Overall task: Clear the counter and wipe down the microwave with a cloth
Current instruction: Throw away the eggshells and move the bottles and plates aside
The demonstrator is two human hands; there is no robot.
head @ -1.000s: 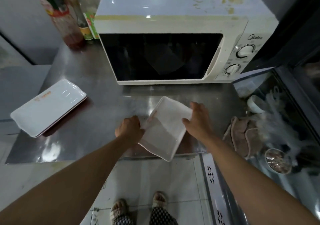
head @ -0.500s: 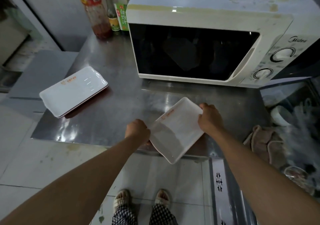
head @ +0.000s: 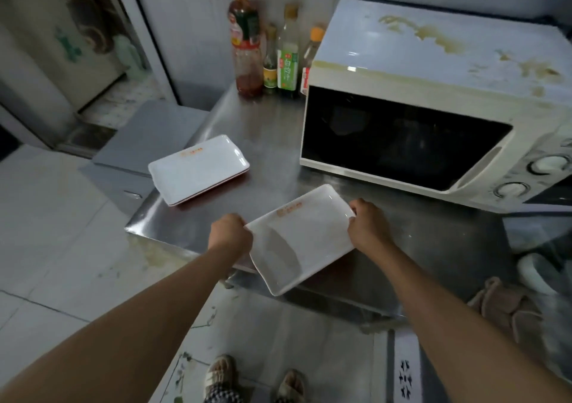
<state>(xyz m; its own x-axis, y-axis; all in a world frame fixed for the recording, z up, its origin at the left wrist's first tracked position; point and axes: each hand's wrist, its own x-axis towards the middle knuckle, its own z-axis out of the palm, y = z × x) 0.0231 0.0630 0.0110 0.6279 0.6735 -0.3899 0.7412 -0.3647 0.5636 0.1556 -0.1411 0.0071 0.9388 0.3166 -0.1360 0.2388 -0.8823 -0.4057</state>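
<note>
A white rectangular plate (head: 301, 237) hangs over the front edge of the steel counter (head: 272, 142). My left hand (head: 230, 234) grips its left corner and my right hand (head: 368, 227) grips its right end. A second white plate (head: 198, 168) lies flat near the counter's left edge. The cream microwave (head: 433, 93) stands at the back right, door shut, with brown stains on its top. A brownish cloth (head: 507, 306) lies crumpled at the lower right.
Several sauce bottles (head: 247, 43) stand at the counter's back left, against the microwave's side. A grey cabinet (head: 139, 151) sits lower to the left. Cluttered glass shelving fills the right edge. Tiled floor and my sandalled feet show below.
The view has swung left and back, revealing more of the counter and the bottles. Both hands keep hold of the plate, now carried a little leftward along the counter's front edge.
</note>
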